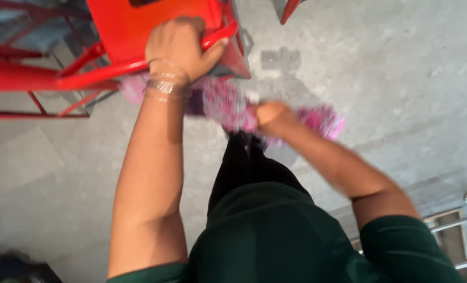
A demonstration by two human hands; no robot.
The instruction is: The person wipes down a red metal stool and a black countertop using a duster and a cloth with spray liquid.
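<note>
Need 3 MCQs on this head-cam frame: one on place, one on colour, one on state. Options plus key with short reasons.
1. Where is the left hand?
A. on the red metal chair
B. flat on the floor
C. on the railing

2. What colour is the cloth in the right hand?
A. yellow
B. pink, patterned
C. plain white

3. What state is the left hand in?
A. open, hovering
B. closed around the chair's red bar
C. out of view

Key:
1 A: the fingers lie on the chair's frame at top left.
2 B: the blurred fabric shows pink and magenta on both sides of the fist.
3 B: thumb and fingers wrap the red tube, bangles on the wrist below.
</note>
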